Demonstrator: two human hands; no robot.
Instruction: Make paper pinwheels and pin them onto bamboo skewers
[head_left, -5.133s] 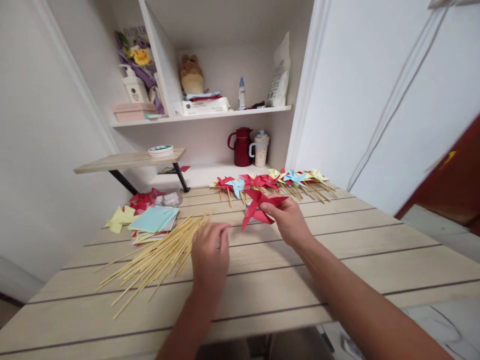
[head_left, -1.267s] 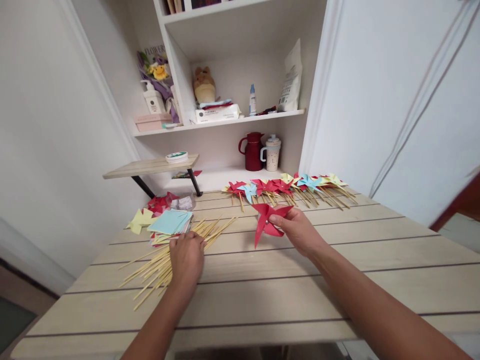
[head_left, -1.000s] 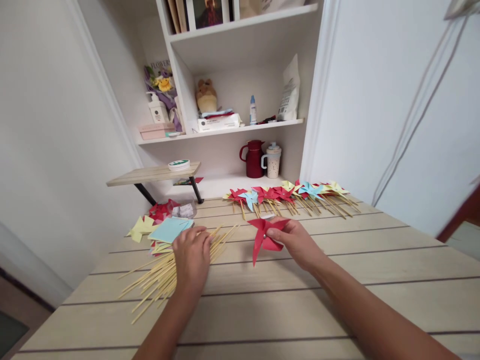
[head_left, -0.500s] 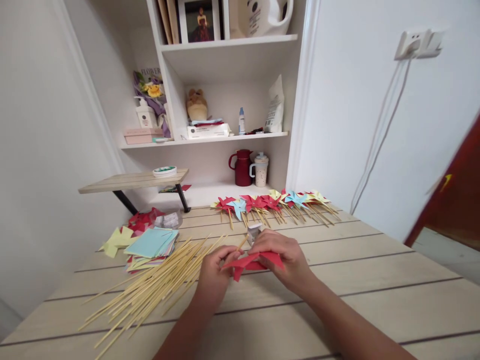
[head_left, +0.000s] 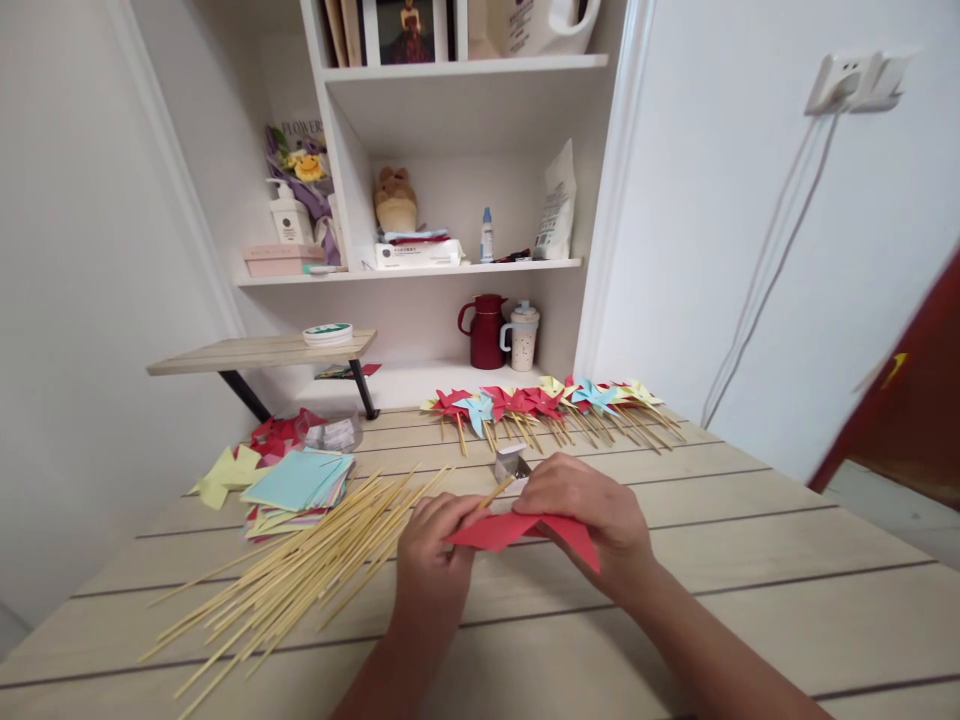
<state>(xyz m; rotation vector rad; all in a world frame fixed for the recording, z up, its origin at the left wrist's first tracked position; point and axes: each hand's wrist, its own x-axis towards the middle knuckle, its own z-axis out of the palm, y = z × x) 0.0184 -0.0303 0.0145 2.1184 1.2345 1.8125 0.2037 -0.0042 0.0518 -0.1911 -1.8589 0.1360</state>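
Between my hands is a red paper pinwheel (head_left: 499, 532), its folded blades pointing left and down to the right. My left hand (head_left: 433, 550) is closed at its left end, fingers around a thin wooden stick (head_left: 496, 493) that slants up to the right behind the paper. With curled fingers, my right hand (head_left: 589, 505) grips the pinwheel's right side from above. The join of paper and stick is hidden by the fingers. Just beyond them sits a small open box (head_left: 511, 464) with tiny contents I cannot make out.
Loose wooden sticks (head_left: 300, 570) lie left, beside stacked coloured paper squares (head_left: 296, 480) and a yellow folded paper (head_left: 225, 478). Several pinwheels on sticks (head_left: 517, 402) line the table's back. A small raised wooden shelf (head_left: 247, 352) stands back left, a red jug (head_left: 487, 332) behind.
The pinwheel has turned, so a blade now hangs at its right instead of its left. My right hand has shifted slightly right, uncovering more of the small box. The view has tilted a little.
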